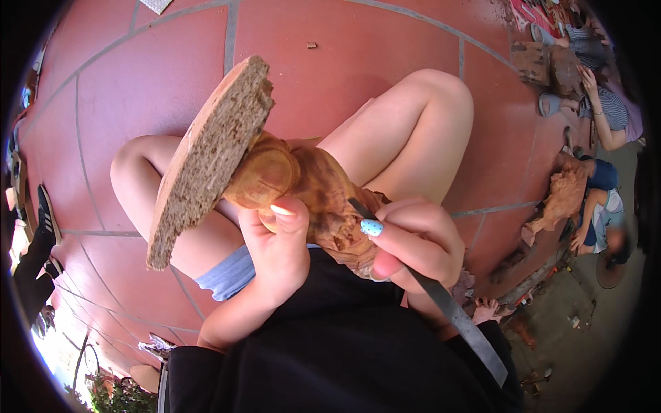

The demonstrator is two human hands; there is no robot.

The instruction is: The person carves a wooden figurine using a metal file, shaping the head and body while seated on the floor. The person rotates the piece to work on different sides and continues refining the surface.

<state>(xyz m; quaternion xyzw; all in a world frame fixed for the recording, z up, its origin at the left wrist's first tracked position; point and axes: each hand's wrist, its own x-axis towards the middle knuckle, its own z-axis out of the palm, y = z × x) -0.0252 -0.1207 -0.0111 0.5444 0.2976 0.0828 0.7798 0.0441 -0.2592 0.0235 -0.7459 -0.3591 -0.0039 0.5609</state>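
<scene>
In the head view, the person sits with bent legs (410,131) spread on the red tiled floor (310,76), and the carved wood (327,182) is between them, close in front of the black top (337,337), probably so that the body and thighs can help keep it steady. A broad, rough-faced disc (210,155) stands tilted at its left end, seemingly part of the same piece, though the join is hidden. The left hand (275,248) reaches up to the rounded knob beside that disc, its thumb pressed to the near face and its other fingers passing mostly out of sight behind; it appears closed on the wood, likely bracing it, but how tightly cannot be told. The right hand (420,244) is curled, with no gap left between its fingers and the flat metal strip (458,316) they pinch. The strip slants so that its narrow end meets or nearly meets the wood's rough right part, while the wider end trails down past the wrist; gripping it near the narrow end presumably gives finer control.
</scene>
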